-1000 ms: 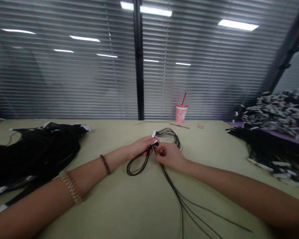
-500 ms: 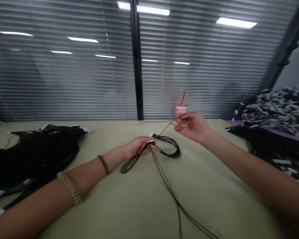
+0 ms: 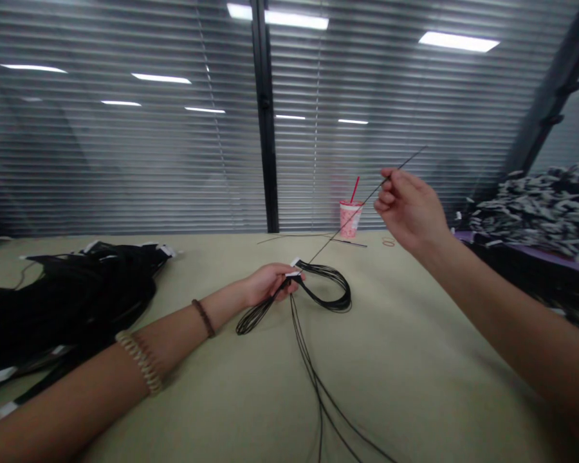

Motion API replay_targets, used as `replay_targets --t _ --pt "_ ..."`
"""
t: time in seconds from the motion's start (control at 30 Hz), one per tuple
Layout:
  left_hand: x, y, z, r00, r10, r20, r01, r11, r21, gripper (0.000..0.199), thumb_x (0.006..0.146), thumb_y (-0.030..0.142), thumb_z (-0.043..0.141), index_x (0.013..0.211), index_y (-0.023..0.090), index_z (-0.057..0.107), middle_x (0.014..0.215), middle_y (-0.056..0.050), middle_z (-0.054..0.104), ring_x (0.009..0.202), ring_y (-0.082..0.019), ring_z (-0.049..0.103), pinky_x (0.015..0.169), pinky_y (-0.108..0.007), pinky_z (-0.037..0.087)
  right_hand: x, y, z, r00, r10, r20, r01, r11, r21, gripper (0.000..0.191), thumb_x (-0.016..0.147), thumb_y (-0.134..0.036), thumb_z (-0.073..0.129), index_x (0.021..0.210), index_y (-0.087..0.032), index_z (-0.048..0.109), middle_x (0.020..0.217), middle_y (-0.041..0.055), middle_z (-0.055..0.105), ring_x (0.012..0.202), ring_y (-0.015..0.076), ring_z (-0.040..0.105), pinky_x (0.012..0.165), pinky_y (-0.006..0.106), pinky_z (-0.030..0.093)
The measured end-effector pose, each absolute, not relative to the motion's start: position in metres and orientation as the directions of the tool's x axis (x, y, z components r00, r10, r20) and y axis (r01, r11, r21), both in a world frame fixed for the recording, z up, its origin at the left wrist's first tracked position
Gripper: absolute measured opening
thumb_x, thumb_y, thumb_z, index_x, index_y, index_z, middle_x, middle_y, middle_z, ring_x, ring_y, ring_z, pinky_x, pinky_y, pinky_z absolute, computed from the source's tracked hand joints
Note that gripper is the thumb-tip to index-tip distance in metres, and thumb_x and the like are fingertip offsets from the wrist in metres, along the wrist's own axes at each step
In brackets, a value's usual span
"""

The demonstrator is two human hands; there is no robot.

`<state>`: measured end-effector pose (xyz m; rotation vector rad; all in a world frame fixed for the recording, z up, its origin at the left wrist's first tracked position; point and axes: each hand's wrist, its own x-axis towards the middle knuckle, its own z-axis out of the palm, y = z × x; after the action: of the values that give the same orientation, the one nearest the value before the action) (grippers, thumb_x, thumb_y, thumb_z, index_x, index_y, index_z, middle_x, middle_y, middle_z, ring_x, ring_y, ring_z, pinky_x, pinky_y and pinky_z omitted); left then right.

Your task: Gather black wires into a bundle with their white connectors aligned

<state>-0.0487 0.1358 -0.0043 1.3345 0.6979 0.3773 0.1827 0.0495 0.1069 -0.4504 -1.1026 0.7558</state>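
Note:
A looped bundle of thin black wires (image 3: 338,302) with white end connectors (image 3: 294,274) is gripped in my left hand (image 3: 270,283) above the middle of the table. Several long wire tails (image 3: 313,370) hang from it toward the front edge. My right hand (image 3: 410,206), raised at the right, pinches a single thin black wire (image 3: 341,226) between thumb and fingers. That strand runs taut and slanting down to the bundle at my left hand, and its free end sticks out past my right fingertips.
On the left lies a heap of black wire bundles (image 3: 72,296). A larger pile of wires with white connectors (image 3: 540,212) is at the right, on something purple. By the blinds stand a pink cup with a red straw (image 3: 350,220), a thin dark rod (image 3: 352,243) and small rubber bands (image 3: 388,242).
My right hand has moved up and to the right, drawing the pinched wire out longer. The hanging tails have shifted left. My left hand has stayed nearly in place.

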Motion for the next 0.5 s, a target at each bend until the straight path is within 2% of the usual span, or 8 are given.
replay_targets --t 0.2,0.3,0.37,0.43,0.5 --pt "-0.045 0.135 -0.004 0.707 0.663 -0.245 0.192 0.153 0.969 0.023 0.074 0.03 0.043 0.083 0.013 0.055 0.041 0.004 0.043 0.03 -0.005 0.029 0.029 -0.015 0.016 0.18 0.056 0.096 0.209 0.734 0.646 -0.074 0.671 -0.738 0.006 0.075 -0.021 0.055 0.078 -0.017 0.058 0.065 -0.0031 0.052 0.044 0.0018 0.041 0.042 0.016 0.033" --pt "-0.042 0.132 -0.004 0.67 0.705 -0.233 0.2 0.13 0.971 0.033 0.078 0.041 0.038 0.089 0.014 0.053 0.042 0.004 0.044 0.03 -0.005 0.029 0.029 -0.014 0.016 0.169 0.062 0.077 0.177 0.737 0.652 0.096 0.646 -0.757 0.01 0.069 -0.023 0.059 0.075 -0.014 0.059 0.057 -0.0027 0.052 0.04 0.0027 0.039 0.038 0.016 0.029" --pt "-0.04 0.13 -0.004 0.633 0.741 -0.224 0.219 0.107 0.97 0.037 0.08 0.046 0.033 0.088 0.015 0.051 0.041 0.004 0.044 0.03 -0.005 0.029 0.028 -0.014 0.016 0.157 0.065 0.059 0.132 0.778 0.614 0.213 0.583 -0.784 0.011 0.068 -0.024 0.057 0.067 -0.013 0.057 0.05 -0.0031 0.05 0.039 0.0037 0.039 0.037 0.017 0.028" --pt "-0.038 0.129 -0.004 0.607 0.763 -0.22 0.241 0.087 0.967 0.033 0.081 0.044 0.032 0.083 0.016 0.05 0.039 0.004 0.042 0.029 -0.006 0.03 0.028 -0.014 0.016 0.143 0.067 0.038 0.06 0.85 0.523 0.324 0.479 -0.816 0.011 0.068 -0.022 0.053 0.062 -0.013 0.056 0.045 -0.0041 0.047 0.037 0.0047 0.038 0.037 0.017 0.029" --pt "-0.037 0.127 -0.003 0.598 0.773 -0.212 0.25 0.072 0.966 0.028 0.081 0.039 0.035 0.079 0.016 0.05 0.037 0.004 0.041 0.028 -0.005 0.028 0.027 -0.014 0.016 0.13 0.068 0.017 -0.022 0.891 0.453 0.463 0.411 -0.785 0.013 0.068 -0.02 0.048 0.058 -0.014 0.054 0.044 -0.0039 0.046 0.038 0.0056 0.04 0.038 0.017 0.028"
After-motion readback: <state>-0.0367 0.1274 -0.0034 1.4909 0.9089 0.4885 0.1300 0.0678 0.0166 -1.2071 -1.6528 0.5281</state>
